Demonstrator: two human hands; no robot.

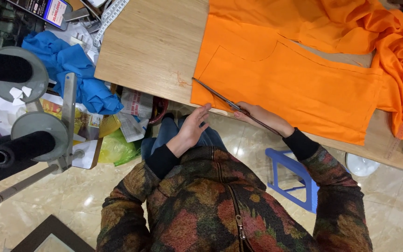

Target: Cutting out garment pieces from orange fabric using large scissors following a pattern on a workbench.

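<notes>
Orange cloth [285,79] lies flat on a wooden table [150,42], with stitched or marked lines on it. My right hand [262,115] grips a pair of long scissors [215,94] whose blades point toward the cloth's near left corner. My left hand [193,127] is open, fingers spread, its fingertips touching the table edge by that corner. I wear a patterned multicolour jacket with black cuffs.
More orange cloth is bunched at the far right [397,42]. Blue cloth [78,70] lies heaped left of the table. Grey spool discs on a stand [33,126] are at the left. A blue plastic stool [295,179] stands on the tiled floor.
</notes>
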